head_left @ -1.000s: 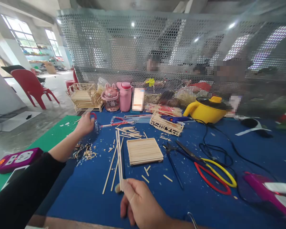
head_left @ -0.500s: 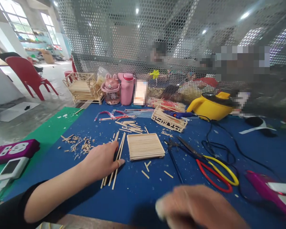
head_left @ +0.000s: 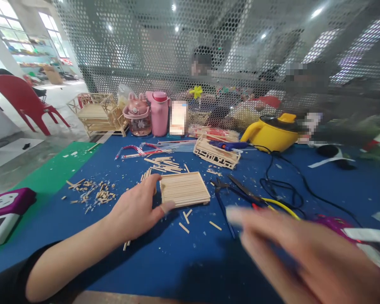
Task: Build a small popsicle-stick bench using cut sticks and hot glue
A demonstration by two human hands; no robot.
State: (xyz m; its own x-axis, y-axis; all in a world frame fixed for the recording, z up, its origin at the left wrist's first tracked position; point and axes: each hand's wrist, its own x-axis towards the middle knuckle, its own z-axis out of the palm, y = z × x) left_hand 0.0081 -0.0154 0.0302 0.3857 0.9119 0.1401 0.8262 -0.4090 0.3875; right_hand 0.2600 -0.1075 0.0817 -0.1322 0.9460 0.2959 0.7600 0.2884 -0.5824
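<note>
A small rectangular panel of wooden sticks [head_left: 185,188] lies flat on the blue table mat [head_left: 183,261]. My left hand [head_left: 136,207] is at the panel's left side, thumb at the near left corner and forefinger at the far left one, fingers spread. Under and behind that hand are loose long sticks [head_left: 146,174], mostly hidden. Blurred by motion, my right hand [head_left: 291,240] hovers over the mat at the lower right, holding nothing visible, its fingers apart, close to the pliers [head_left: 224,211] and the scissors [head_left: 247,190].
Wood scraps [head_left: 104,194] lie left, short sticks [head_left: 166,164] behind the panel. Farther back stand a stick frame [head_left: 98,114], a pink bottle [head_left: 160,114], a phone [head_left: 178,118] and a yellow pot [head_left: 272,134]. A black cable [head_left: 283,190] curls at right. People are behind the mesh.
My left hand has moved from the long sticks to the panel's left edge. My right hand has risen, partly covering the scissors handles. The view has shifted slightly right.
</note>
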